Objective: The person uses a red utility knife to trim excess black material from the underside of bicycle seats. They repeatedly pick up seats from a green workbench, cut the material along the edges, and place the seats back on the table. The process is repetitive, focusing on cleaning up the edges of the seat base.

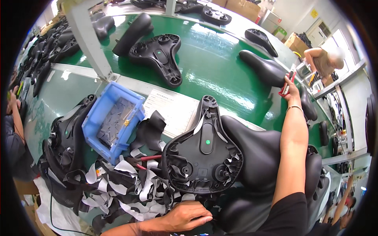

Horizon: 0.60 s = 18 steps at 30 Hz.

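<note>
My right hand (291, 89) is stretched out to the far right, closed round a red-handled tool with a pale metal part (289, 80), its exact kind unclear. Beside it lies a smooth black bicycle saddle (262, 67). My left hand (188, 216) is closed near the lower edge, fingers curled; whether anything is in them is hidden. Just beyond it, an upside-down saddle (202, 167) shows its underside, gathered cover edges and a green dot. Red-handled pliers (146, 159) lie at its left, partly under scraps.
A blue bin (114, 122) holds small grey pieces. Black and white trimmings (126, 192) heap at the left. More saddles (157, 57) lie on the green belt (208, 67), behind a white post (86, 39). Smooth saddles (256, 153) crowd my right forearm. Other people work at both sides.
</note>
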Each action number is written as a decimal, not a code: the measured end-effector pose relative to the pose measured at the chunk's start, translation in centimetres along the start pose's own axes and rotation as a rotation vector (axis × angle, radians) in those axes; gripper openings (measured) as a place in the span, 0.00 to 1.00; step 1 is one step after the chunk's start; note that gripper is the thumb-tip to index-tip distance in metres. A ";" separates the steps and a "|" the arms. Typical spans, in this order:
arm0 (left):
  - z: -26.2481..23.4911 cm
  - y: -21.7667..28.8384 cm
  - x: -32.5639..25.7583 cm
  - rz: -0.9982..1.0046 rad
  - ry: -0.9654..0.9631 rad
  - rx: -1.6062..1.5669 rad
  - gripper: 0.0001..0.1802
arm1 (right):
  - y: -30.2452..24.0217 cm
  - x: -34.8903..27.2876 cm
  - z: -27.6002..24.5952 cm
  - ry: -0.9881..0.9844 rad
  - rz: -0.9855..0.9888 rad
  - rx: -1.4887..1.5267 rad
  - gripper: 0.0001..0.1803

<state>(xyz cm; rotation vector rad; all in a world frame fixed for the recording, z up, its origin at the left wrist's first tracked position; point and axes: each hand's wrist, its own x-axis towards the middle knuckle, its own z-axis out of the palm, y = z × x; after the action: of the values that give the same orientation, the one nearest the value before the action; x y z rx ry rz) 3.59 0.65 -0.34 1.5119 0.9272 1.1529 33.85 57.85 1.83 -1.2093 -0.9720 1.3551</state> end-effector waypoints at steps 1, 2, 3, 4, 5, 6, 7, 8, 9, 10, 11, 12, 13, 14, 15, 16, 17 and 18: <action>0.0 0.1 -0.1 0.002 0.005 0.015 0.07 | -0.4 -0.5 1.4 -0.150 0.007 -0.023 0.10; 0.1 0.3 -0.2 -0.007 0.013 0.033 0.07 | 0.5 -1.7 4.5 -0.164 -0.025 -0.003 0.10; 0.0 0.3 -0.2 -0.011 0.024 0.053 0.07 | 1.2 -3.4 8.5 -0.180 -0.061 0.017 0.10; 0.2 0.2 -0.1 -0.003 0.039 0.068 0.07 | 1.3 -5.2 11.4 -0.147 -0.042 0.042 0.11; 0.3 0.2 0.0 -0.014 0.040 0.101 0.07 | 1.4 -7.1 13.3 -0.108 -0.019 0.070 0.13; 0.6 0.2 0.3 0.009 0.021 0.091 0.07 | 0.7 -8.0 13.8 -0.062 -0.052 0.124 0.14; 0.8 0.0 0.7 0.039 0.003 0.084 0.08 | -0.3 -8.8 14.2 -0.020 -0.094 0.180 0.15; 0.8 -0.1 0.3 0.046 0.032 0.072 0.08 | -0.6 -11.5 17.4 -0.026 -0.062 0.255 0.14; 0.7 0.0 0.2 0.072 0.031 0.072 0.08 | -1.6 -13.9 18.9 -0.025 -0.073 0.215 0.14; 0.6 -0.1 0.1 0.141 0.095 0.099 0.07 | -2.5 -17.3 21.0 -0.105 -0.108 0.072 0.15; 0.4 -0.1 -0.1 0.212 0.152 0.128 0.07 | -4.1 -21.3 22.6 -0.179 -0.147 -0.068 0.16; 0.2 0.0 -0.1 0.302 0.243 0.154 0.08 | -5.5 -25.3 23.5 -0.236 -0.245 -0.178 0.17; 0.0 0.1 -0.1 0.391 0.338 0.177 0.09 | -6.7 -29.1 24.1 -0.296 -0.340 -0.292 0.18; -0.3 0.1 0.2 0.411 0.404 0.156 0.13 | -7.8 -32.4 23.8 -0.406 -0.473 -0.395 0.18; -1.0 0.3 -0.1 0.411 0.487 0.157 0.16 | -7.9 -35.6 24.2 -0.543 -0.592 -0.479 0.18; -1.6 0.5 -0.6 0.305 0.553 -0.059 0.19 | -8.4 -40.2 24.3 -0.607 -0.652 -0.635 0.17; -2.3 1.0 -0.8 0.202 0.614 -0.273 0.22 | -8.3 -44.6 23.7 -0.669 -0.716 -0.792 0.16; -3.5 1.6 -0.7 0.115 0.600 -0.559 0.26 | -7.2 -47.6 21.9 -0.686 -1.021 -0.954 0.16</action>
<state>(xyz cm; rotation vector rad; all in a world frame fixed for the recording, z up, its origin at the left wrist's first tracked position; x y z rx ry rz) 0.05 0.53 1.29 0.7793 0.8020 1.8225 11.85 13.22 19.67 -0.5858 -2.4656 0.3909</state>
